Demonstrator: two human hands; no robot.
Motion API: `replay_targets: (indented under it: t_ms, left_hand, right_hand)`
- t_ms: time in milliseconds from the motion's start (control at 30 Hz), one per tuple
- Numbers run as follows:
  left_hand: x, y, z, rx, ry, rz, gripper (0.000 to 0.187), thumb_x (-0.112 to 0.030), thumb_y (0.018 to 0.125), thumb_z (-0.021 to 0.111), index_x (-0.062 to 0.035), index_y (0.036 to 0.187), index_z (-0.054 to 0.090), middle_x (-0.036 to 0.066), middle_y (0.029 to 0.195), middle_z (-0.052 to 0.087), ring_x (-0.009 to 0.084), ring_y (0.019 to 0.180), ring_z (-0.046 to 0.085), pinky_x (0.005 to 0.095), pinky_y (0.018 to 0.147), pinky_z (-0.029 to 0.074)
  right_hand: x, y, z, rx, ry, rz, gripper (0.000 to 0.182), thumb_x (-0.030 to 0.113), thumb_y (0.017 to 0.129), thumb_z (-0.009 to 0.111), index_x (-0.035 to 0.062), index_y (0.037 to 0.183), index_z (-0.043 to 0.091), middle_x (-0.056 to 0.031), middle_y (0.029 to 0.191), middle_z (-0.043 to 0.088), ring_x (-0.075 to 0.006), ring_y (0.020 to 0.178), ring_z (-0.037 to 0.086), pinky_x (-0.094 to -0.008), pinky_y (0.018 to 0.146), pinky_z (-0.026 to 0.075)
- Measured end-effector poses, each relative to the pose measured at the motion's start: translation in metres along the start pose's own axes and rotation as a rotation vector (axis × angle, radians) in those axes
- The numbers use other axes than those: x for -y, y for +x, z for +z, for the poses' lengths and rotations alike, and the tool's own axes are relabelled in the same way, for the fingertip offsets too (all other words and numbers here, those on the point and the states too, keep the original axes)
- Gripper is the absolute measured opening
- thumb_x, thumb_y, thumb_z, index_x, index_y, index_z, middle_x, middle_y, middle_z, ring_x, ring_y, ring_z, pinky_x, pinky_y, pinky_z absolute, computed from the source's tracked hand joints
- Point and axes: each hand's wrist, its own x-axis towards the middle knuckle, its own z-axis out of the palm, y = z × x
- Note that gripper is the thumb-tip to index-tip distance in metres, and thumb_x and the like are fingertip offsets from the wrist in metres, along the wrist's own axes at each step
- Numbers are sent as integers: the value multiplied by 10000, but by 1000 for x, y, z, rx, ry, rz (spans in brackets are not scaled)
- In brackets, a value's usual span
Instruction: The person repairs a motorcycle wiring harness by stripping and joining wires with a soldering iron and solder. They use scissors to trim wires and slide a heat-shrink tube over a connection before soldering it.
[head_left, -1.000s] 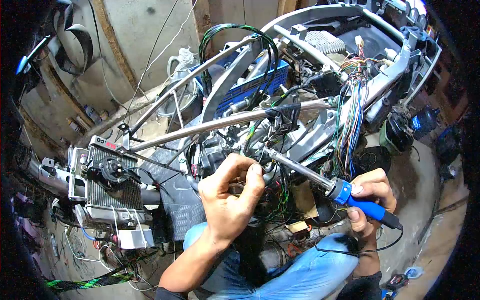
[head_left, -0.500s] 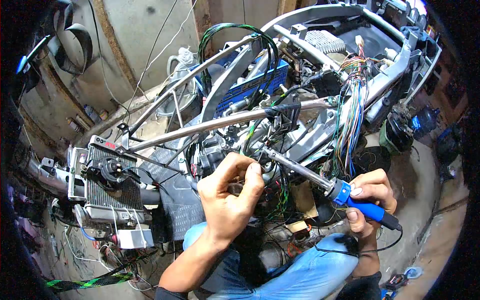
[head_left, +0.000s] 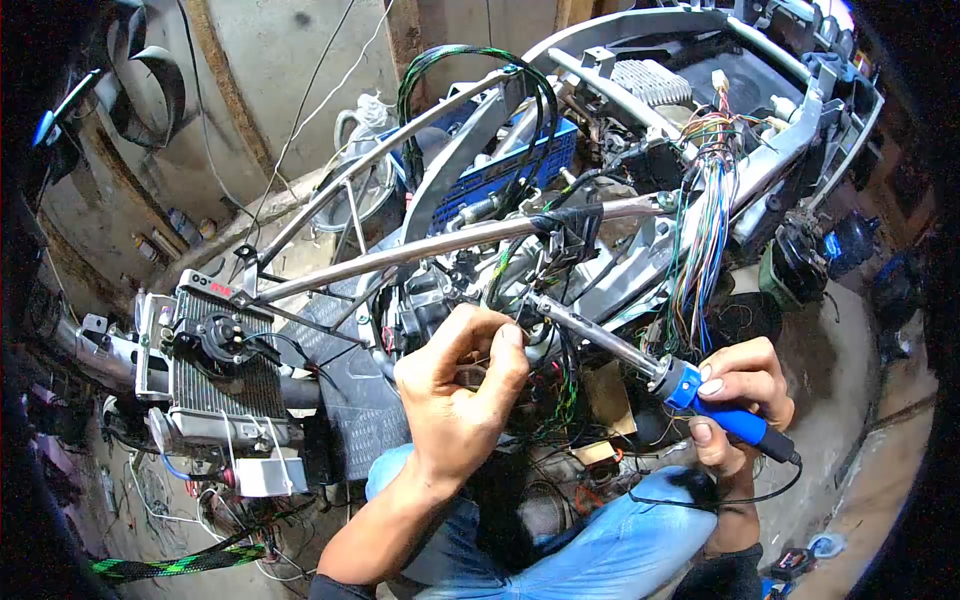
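My right hand (head_left: 738,395) grips the blue handle of a soldering iron (head_left: 640,362). Its long metal shaft points up and left, and the tip ends close to the fingers of my left hand (head_left: 458,390). My left hand is curled, thumb and forefinger pinched on thin wires (head_left: 478,368) inside a stripped motorcycle frame (head_left: 440,245). What exactly sits between the fingertips is too small to make out. The iron's black cord (head_left: 720,495) loops down over my knee.
A bundle of coloured wires (head_left: 700,230) hangs from the frame at the right. A radiator (head_left: 215,375) with a black fan sits at the left. A blue crate (head_left: 500,175) lies behind the frame. Loose wires and parts cover the concrete floor (head_left: 850,350).
Nearly nothing has moved. My right hand and the soldering iron have shifted very slightly; my left hand holds its pinch in the same spot.
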Motion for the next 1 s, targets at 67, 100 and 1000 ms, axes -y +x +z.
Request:
replay_targets:
  t_ms: [67,100,1000]
  left_hand:
    - [1,0,0,-1,7,7,95,-67,899,663,21,866,656,16,676,599,52,628,534,229,584,438]
    - [1,0,-1,2,15,11,95,-68,899,663,21,867,656,18,675,598,54,629,535,230,583,438]
    - [-2,1,-1,26,11,-7,95,-65,903,660,27,878,658,24,720,625,53,672,567,228,636,470]
  right_hand:
    - [0,0,0,7,-4,1,264,243,721,813,104,914,700,-91,873,630,-180,758,611,-292,690,498]
    - [0,0,0,7,-4,0,263,245,719,814,110,915,703,-89,875,627,-179,758,610,-292,690,498]
    - [11,-2,-1,10,4,73,219,228,675,794,165,882,759,-81,922,616,-173,806,595,-296,724,497]
